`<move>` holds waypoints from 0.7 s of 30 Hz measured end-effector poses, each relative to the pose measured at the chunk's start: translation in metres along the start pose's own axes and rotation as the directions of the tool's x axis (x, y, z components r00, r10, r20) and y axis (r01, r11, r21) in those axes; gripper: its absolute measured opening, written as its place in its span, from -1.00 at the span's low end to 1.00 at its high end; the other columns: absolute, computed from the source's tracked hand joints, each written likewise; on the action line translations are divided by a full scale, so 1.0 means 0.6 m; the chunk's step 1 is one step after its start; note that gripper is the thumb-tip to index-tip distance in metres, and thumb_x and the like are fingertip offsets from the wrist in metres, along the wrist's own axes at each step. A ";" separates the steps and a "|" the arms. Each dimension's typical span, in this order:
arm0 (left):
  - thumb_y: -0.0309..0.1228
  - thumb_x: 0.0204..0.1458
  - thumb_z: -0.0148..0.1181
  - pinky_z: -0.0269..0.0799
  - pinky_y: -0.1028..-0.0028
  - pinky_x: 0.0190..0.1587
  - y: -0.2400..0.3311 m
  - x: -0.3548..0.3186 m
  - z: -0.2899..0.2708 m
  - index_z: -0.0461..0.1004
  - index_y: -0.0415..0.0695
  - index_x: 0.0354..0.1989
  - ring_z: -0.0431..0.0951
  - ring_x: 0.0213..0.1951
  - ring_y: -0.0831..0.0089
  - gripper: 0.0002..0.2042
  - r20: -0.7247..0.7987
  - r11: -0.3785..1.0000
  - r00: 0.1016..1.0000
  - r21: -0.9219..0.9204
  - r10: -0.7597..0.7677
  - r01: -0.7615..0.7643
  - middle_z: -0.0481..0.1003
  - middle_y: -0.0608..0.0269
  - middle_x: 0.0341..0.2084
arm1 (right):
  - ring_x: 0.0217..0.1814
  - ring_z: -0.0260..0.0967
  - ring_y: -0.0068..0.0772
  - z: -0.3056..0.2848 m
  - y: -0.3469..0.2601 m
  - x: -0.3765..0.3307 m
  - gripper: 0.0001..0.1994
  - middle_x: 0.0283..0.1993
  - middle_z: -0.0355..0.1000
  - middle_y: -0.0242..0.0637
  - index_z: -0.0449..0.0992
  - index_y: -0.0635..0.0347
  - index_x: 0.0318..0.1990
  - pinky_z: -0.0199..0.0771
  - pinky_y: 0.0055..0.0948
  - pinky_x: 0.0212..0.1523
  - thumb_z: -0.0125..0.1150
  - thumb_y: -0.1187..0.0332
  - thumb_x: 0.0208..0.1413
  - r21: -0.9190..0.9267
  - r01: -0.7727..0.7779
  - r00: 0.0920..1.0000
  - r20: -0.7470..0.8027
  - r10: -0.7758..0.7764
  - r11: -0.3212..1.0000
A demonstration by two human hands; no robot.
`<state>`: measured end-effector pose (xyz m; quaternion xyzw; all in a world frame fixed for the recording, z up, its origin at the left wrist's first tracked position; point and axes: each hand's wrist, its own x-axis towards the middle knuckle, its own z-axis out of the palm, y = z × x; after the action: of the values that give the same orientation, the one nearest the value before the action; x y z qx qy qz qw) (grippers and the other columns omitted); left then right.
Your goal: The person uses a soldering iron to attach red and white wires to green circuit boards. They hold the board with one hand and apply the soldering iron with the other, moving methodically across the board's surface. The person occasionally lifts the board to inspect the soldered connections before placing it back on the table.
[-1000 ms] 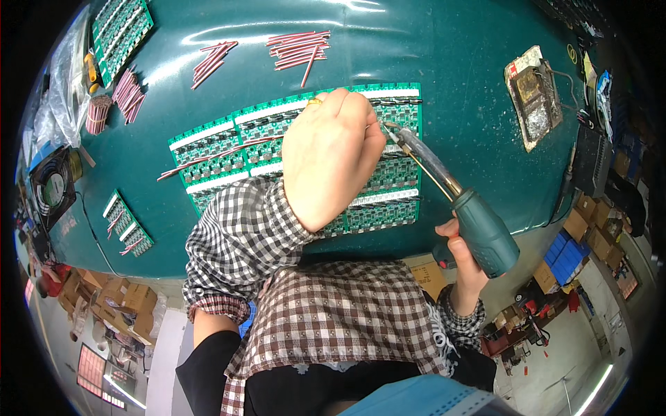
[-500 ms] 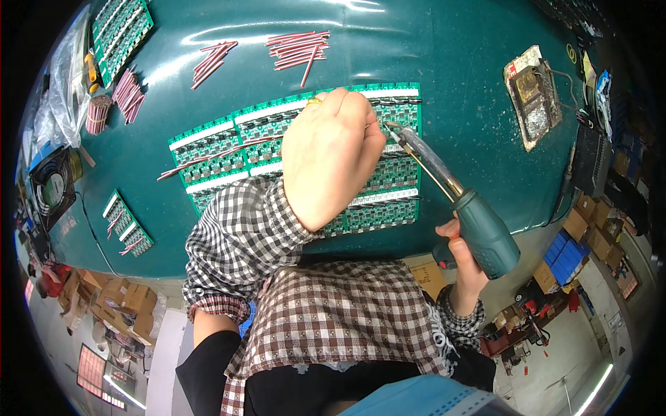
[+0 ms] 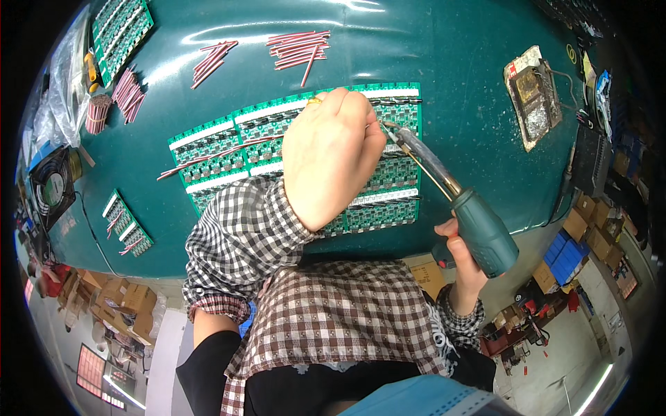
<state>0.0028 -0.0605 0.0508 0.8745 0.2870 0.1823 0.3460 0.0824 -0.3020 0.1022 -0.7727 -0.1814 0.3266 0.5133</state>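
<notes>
My left hand (image 3: 329,156) is over the green circuit boards (image 3: 388,220), its fingers pinched together on a thin wire, most of which they hide. My right hand (image 3: 466,260) grips a green soldering gun (image 3: 485,232) from below by its handle. Its metal tip points up and left, close beside my left fingertips over the right part of the boards. White strips and rows of dark wires run across the boards. A red, white and black wire (image 3: 208,159) lies over their left part and runs under my left hand.
Piles of cut wires (image 3: 298,50) lie beyond the boards, with a wire bundle (image 3: 98,114) at the left. A small board (image 3: 127,225) and a fan (image 3: 54,186) are also at left. A stained soldering stand (image 3: 533,97) sits at right. Another board panel (image 3: 123,35) lies far left.
The soldering gun and my right hand have shifted very slightly left. My left hand stays in place over the boards.
</notes>
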 end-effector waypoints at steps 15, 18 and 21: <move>-0.56 -0.18 0.25 0.28 0.37 -0.49 0.001 0.002 0.001 0.37 -0.13 -0.51 0.39 -0.56 0.32 -0.86 -0.016 1.000 1.000 0.004 0.013 -0.013 0.35 0.27 -0.62 | -0.34 0.45 -0.24 0.010 -0.021 0.005 -0.52 -0.39 0.43 -0.14 0.37 0.56 -0.04 0.51 -0.25 -0.18 0.26 0.28 0.02 0.015 -0.005 0.997 -0.074 0.006 1.000; -0.56 -0.18 0.25 0.28 0.37 -0.49 0.002 0.004 0.002 0.37 -0.13 -0.51 0.39 -0.57 0.32 -0.86 -0.014 1.000 1.000 0.001 0.017 -0.017 0.35 0.27 -0.62 | -0.35 0.45 -0.23 0.007 -0.019 0.008 -0.53 -0.40 0.42 -0.15 0.37 0.56 -0.04 0.51 -0.25 -0.20 0.25 0.27 0.03 0.027 0.024 0.997 -0.073 -0.022 0.999; -0.56 -0.19 0.22 0.35 0.31 -0.41 0.005 0.004 -0.001 0.36 -0.17 -0.52 0.43 -0.49 0.20 -0.87 0.004 1.000 1.000 0.005 0.016 -0.016 0.38 0.17 -0.60 | -0.36 0.44 -0.23 0.006 -0.016 0.010 -0.53 -0.41 0.42 -0.14 0.38 0.56 -0.06 0.53 -0.25 -0.24 0.24 0.26 0.04 0.055 0.047 0.994 -0.098 -0.042 0.997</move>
<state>0.0054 -0.0605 0.0537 0.8780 0.2798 0.1823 0.3428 0.0850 -0.2922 0.1079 -0.7684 -0.1639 0.2822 0.5506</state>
